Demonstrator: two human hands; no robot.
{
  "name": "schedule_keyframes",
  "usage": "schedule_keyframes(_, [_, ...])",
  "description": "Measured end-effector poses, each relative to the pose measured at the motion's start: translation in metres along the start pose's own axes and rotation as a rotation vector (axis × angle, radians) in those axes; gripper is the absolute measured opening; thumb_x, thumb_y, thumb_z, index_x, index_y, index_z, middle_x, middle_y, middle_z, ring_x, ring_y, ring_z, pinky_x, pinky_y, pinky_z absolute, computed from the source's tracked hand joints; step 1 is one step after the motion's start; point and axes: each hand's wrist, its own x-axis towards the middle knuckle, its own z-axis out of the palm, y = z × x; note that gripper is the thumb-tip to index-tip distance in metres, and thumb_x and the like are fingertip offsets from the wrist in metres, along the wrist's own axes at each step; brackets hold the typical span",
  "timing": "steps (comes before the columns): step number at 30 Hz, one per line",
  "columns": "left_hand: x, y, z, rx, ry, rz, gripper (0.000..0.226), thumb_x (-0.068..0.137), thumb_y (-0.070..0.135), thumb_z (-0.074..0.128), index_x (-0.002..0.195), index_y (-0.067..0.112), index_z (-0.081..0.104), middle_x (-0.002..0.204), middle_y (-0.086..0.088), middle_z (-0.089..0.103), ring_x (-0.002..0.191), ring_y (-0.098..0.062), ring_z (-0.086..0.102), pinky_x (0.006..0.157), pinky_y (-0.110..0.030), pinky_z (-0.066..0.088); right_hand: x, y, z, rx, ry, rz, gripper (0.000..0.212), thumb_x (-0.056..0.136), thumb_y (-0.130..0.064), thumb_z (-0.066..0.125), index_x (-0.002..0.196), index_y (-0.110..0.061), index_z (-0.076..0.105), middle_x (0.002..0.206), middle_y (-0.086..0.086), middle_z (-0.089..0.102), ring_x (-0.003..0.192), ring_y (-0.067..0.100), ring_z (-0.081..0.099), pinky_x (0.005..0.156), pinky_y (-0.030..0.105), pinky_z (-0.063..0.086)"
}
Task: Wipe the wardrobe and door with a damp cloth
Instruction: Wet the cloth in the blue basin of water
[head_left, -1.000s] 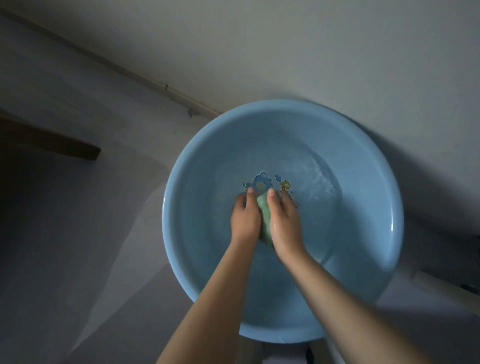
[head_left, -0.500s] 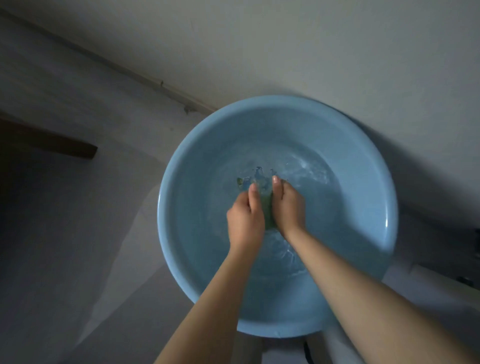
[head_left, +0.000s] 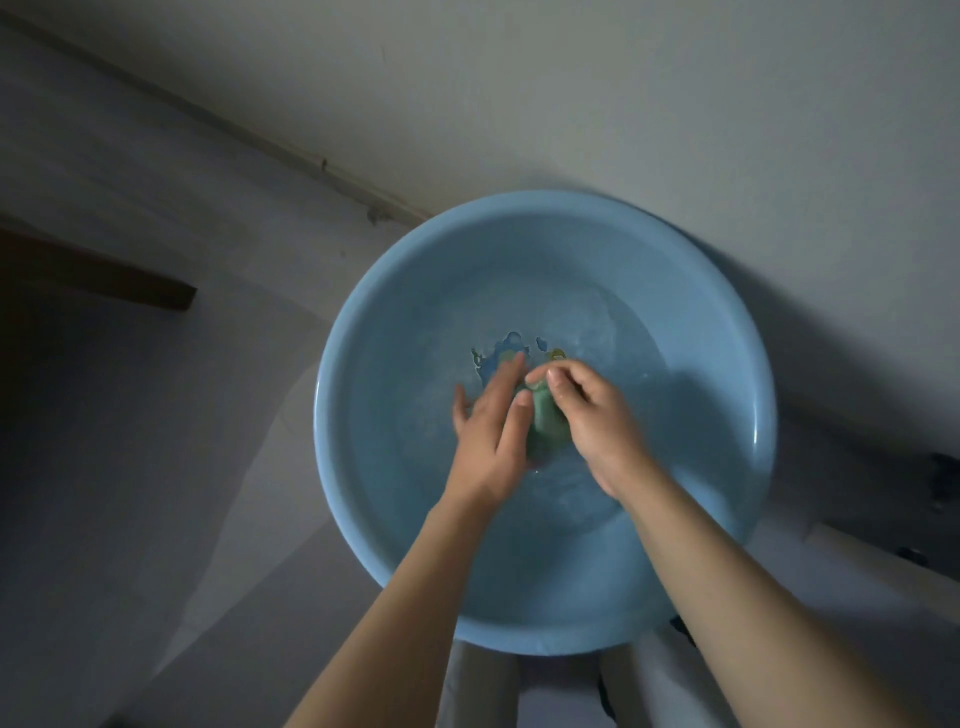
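Round blue plastic basin (head_left: 363, 499) in the middle of the head view, holding shallow water (head_left: 613, 332) with ripples and glints toward the far side of the basin. Printed picture (head_left: 511, 348) on the basin's bottom, near its centre, partly covered by fingers. Green cloth (head_left: 543, 428) bunched into a wad just above the basin's centre, squeezed between both hands.

Right hand (head_left: 597, 415) curled round the cloth from the basin's right half, fingers bent over the top of the wad, firm grip. Left hand (head_left: 493, 431) against the cloth's other side, fingers nearly straight and spread, palm pressed to the wad, nothing clasped. Both forearms reaching in over the basin's near rim, covering part of the near wall and floor of the basin.

Pale wall (head_left: 623, 104) behind the basin's far rim. Thin strip (head_left: 311, 161) running diagonally along the wall's foot, ending at the basin's far left edge. Dark wooden board (head_left: 104, 280) well to the left of the basin. Pale floor (head_left: 156, 467) left of the basin, dim. Small dark object (head_left: 943, 473) right of the basin, too dark to identify. Pale stand (head_left: 488, 686) under the basin's near edge, only partly seen.
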Motion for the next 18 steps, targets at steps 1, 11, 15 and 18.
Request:
schedule_keyframes(1, [0.001,0.008,0.001,-0.046,-0.02,0.021,0.06,0.088,0.055,0.016,0.134,0.03,0.044,0.126,0.029,0.048,0.125,0.017,0.034,0.118,-0.032,-0.008,-0.003,-0.007,-0.001,0.106,-0.008,-0.004,0.022,0.093,-0.03,0.05,0.077,-0.032,0.065,0.081,-0.014,0.066,0.083,0.01,0.059,0.077,0.03,0.047])
schedule_keyframes(11, [0.005,0.041,-0.021,0.013,-0.266,-0.145,0.016,0.09,0.037,0.062,0.092,0.023,0.055,0.057,0.013,0.055,0.041,-0.011,0.052,0.05,-0.031,0.048,-0.004,-0.024,-0.03,0.382,0.239,0.119,0.027,0.101,-0.015,0.043,0.082,-0.019,0.062,0.064,-0.007,0.056,0.054,0.007,0.049,0.046,0.02,0.036])
schedule_keyframes(15, [0.004,0.039,-0.031,0.054,-0.305,-0.204,0.018,0.086,0.024,0.067,0.101,0.028,0.06,0.057,0.0,0.06,0.047,-0.025,0.059,0.053,-0.021,0.046,-0.007,-0.012,-0.03,0.256,0.256,0.194,0.029,0.1,-0.015,0.047,0.079,-0.023,0.065,0.067,-0.006,0.06,0.056,0.009,0.048,0.043,0.019,0.033])
schedule_keyframes(18, [0.002,0.04,-0.026,-0.154,-0.087,-0.205,0.019,0.089,0.015,0.064,0.103,0.028,0.063,0.062,-0.006,0.063,0.05,-0.018,0.061,0.056,-0.019,0.048,-0.011,-0.01,-0.017,0.213,0.277,0.29,0.027,0.099,-0.015,0.048,0.076,-0.021,0.062,0.072,0.003,0.06,0.057,0.016,0.05,0.042,0.021,0.034])
